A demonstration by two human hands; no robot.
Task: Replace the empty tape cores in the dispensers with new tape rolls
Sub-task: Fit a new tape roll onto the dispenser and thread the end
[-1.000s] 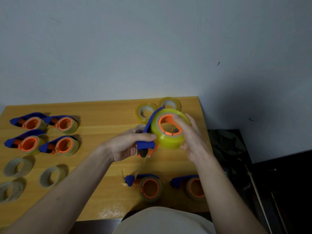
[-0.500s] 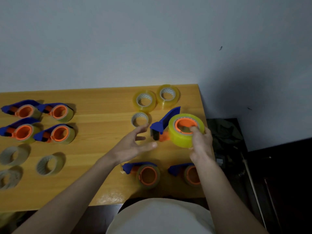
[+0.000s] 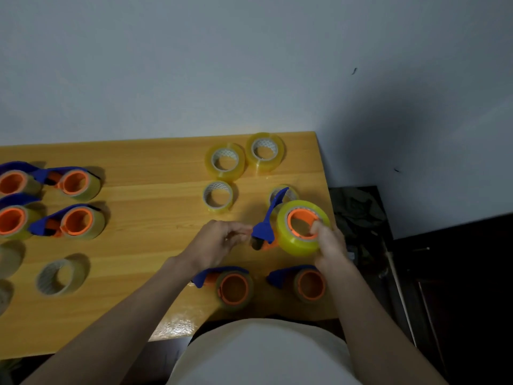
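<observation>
Head view: the blue-and-orange dispenser (image 3: 266, 232) with its fresh yellow tape roll (image 3: 298, 241) is held just above the wooden table (image 3: 155, 207), near its right edge. The right hand (image 3: 329, 245) grips the roll, one fingertip inside the orange hub. The left hand (image 3: 219, 240), fingers loosely curled, reaches the blue handle end; whether it pinches anything I cannot tell. Two more dispensers (image 3: 230, 286) lie nearer the person.
</observation>
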